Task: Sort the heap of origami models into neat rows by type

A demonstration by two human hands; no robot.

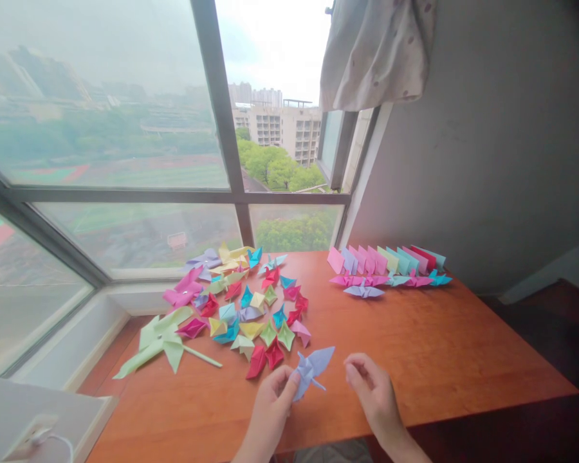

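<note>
A lavender paper crane (pixel 313 370) is pinched between the thumb and fingers of my left hand (pixel 275 395), just over the near part of the table. One broad wing points up and to the right, and a thin folded tip sticks out below it. My right hand (pixel 374 392) hovers to the right of the crane, apart from it. Its thumb and fingertips are drawn together, and I see nothing between them. Nearest to my left hand lie two red folded paper pieces (pixel 257 362).
Many coloured folded papers (pixel 251 330) spread over the wooden table (pixel 390 341). A pale green pinwheel (pixel 160 337) lies at left. At the back right stand a row of folded papers (pixel 367 260) and several finished cranes (pixel 364 291). Windows, a wall and a curtain (pixel 379 51) surround the table.
</note>
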